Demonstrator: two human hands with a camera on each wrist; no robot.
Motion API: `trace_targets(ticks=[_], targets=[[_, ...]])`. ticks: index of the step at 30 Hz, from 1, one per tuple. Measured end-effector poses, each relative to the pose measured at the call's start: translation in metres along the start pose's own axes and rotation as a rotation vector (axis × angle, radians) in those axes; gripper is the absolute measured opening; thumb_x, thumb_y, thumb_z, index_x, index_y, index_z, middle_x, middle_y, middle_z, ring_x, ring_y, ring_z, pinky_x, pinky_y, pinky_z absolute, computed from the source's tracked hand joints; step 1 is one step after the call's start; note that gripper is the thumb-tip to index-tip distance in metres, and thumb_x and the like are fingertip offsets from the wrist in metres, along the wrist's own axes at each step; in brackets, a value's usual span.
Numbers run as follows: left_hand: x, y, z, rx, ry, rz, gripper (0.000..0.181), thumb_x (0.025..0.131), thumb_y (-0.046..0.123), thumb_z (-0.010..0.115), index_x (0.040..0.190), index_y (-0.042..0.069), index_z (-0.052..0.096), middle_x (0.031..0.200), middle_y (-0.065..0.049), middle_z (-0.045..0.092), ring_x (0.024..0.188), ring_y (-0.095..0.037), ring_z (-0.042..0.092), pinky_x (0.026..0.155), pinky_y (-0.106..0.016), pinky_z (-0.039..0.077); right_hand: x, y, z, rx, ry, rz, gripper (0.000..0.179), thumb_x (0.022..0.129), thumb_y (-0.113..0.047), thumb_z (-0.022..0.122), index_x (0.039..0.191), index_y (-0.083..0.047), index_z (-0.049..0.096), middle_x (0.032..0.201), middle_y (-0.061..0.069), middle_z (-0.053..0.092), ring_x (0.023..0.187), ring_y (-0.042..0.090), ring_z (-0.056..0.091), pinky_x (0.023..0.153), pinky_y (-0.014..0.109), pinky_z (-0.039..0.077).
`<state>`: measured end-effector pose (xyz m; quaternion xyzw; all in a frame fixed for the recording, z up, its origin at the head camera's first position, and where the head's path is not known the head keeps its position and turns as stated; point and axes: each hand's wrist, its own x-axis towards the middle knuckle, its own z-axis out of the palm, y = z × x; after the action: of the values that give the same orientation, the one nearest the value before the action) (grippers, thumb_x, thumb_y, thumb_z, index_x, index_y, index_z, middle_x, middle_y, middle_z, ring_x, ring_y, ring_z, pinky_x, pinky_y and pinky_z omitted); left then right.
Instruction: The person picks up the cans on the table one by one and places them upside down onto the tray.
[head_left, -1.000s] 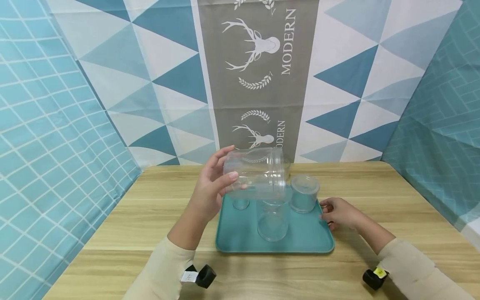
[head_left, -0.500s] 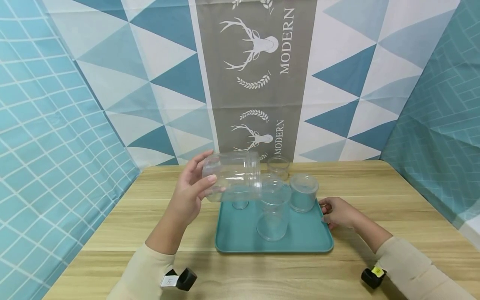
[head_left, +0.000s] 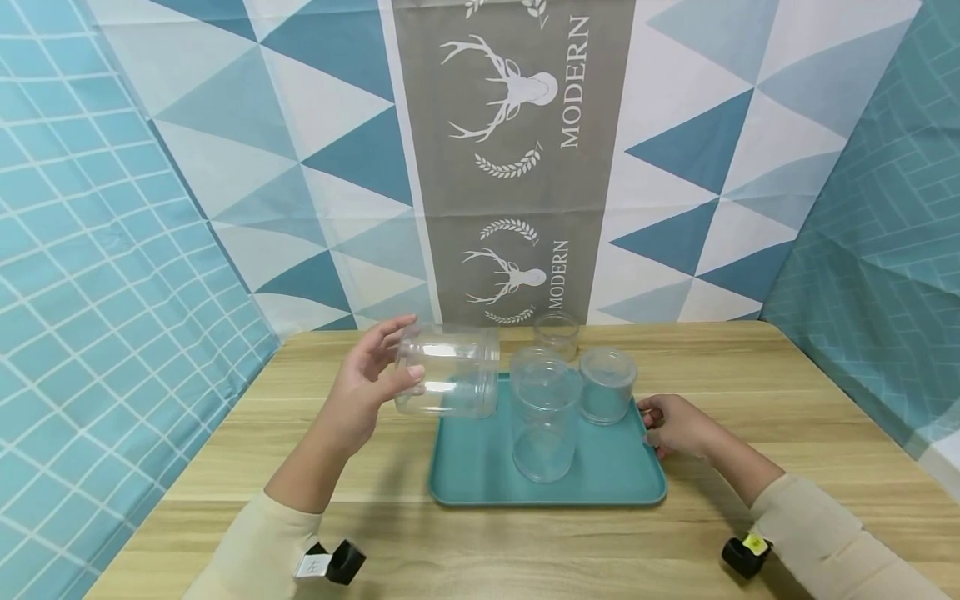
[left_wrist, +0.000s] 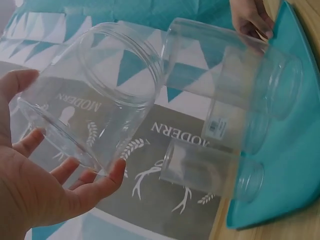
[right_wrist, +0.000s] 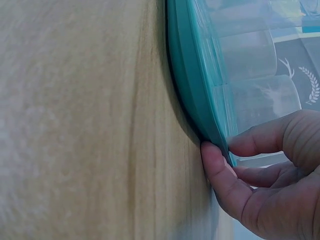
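My left hand (head_left: 363,387) grips a wide clear jar (head_left: 450,371) by its base end and holds it on its side above the tray's left back corner. The jar's ridged mouth faces right, and no lid is on it in the left wrist view. My right hand (head_left: 678,425) pinches the right rim of a teal tray (head_left: 480,467), thumb on the inside and fingers outside and below. On the tray, a tall clear jar (head_left: 545,433) stands upright near the middle. A shorter clear jar (head_left: 609,387) stands at the back right, close to my right hand.
Another clear jar (head_left: 557,337) shows at the back of the tray. A narrow clear jar (left_wrist: 200,170) stands at the tray's left, hidden behind the held jar in the head view. The wooden table (head_left: 315,442) ends at a patterned cloth backdrop (head_left: 517,192).
My left hand has moved left and slightly down with the jar, from above the tray's middle to its left back corner. My right hand keeps its place on the tray rim.
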<state>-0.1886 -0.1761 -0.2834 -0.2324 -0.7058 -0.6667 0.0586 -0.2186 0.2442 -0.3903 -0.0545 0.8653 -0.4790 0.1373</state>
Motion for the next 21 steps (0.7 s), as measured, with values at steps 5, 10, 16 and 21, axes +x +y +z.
trace_targets(ticks=[5, 10, 16, 21], targets=[[-0.0018, -0.0008, -0.0056, 0.219, -0.013, -0.014, 0.060, 0.087, 0.010, 0.070, 0.142, 0.016, 0.047, 0.146, -0.002, 0.042, 0.131, -0.028, 0.039, 0.095, -0.049, 0.047, -0.0001, 0.0008, -0.0005, -0.006, -0.001, 0.000, 0.056, 0.082, 0.014, 0.060, 0.132, 0.023, 0.037, 0.097, 0.018, 0.048, 0.081, 0.025, 0.053, 0.064, 0.040, 0.057], [-0.0016, -0.0018, -0.0077, 0.341, -0.018, -0.003, 0.063, 0.084, 0.014, 0.076, 0.141, 0.018, 0.050, 0.143, 0.001, 0.045, 0.129, -0.025, 0.042, 0.091, -0.049, 0.051, 0.0005, 0.0019, -0.0005, -0.001, -0.002, 0.001, 0.056, 0.082, 0.014, 0.060, 0.132, 0.023, 0.037, 0.097, 0.018, 0.048, 0.081, 0.025, 0.053, 0.063, 0.040, 0.057], [0.0010, -0.0018, -0.0051, 0.465, -0.055, 0.000, 0.064, 0.080, 0.021, 0.081, 0.137, 0.026, 0.054, 0.139, -0.003, 0.047, 0.125, -0.030, 0.043, 0.076, -0.041, 0.057, 0.0007, 0.0017, -0.0007, 0.002, -0.005, -0.005, 0.056, 0.082, 0.014, 0.060, 0.132, 0.023, 0.036, 0.097, 0.018, 0.049, 0.082, 0.025, 0.052, 0.062, 0.040, 0.057], [0.0041, -0.0052, -0.0006, 0.620, -0.113, 0.037, 0.063, 0.077, 0.027, 0.081, 0.135, 0.028, 0.056, 0.137, 0.000, 0.050, 0.122, -0.028, 0.048, 0.077, -0.043, 0.055, 0.0005, 0.0018, -0.0010, 0.010, -0.001, -0.006, 0.056, 0.082, 0.015, 0.060, 0.132, 0.023, 0.037, 0.097, 0.018, 0.049, 0.080, 0.024, 0.053, 0.062, 0.039, 0.057]])
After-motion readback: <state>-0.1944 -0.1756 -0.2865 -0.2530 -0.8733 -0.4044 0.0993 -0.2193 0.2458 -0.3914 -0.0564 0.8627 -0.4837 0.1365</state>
